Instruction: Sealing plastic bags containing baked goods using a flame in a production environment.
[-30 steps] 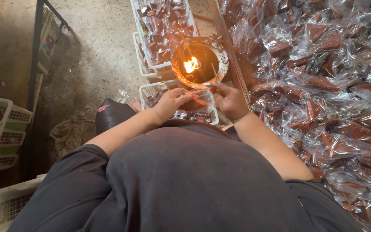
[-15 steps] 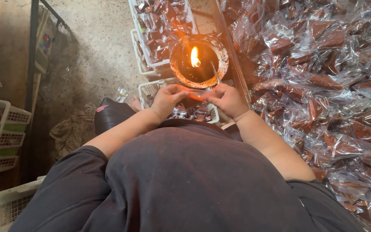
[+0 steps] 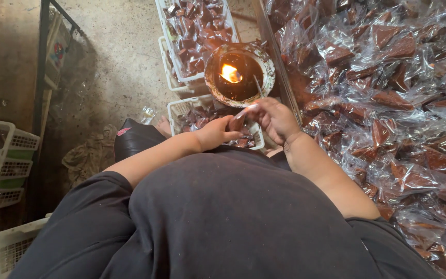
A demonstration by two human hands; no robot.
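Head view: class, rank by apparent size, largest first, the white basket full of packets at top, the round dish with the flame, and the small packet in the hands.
1. White basket, though cut by the frame edge.
2. Round dish.
3. Small packet, held between left hand and right hand.

Small clear packet with brown filling sat pinched between both hands. Heap of like clear packets, brown wedges inside, covered right side. More packets filled white basket at top, another basket under hands.

White lattice crates at the left, crumpled cloth on the concrete floor
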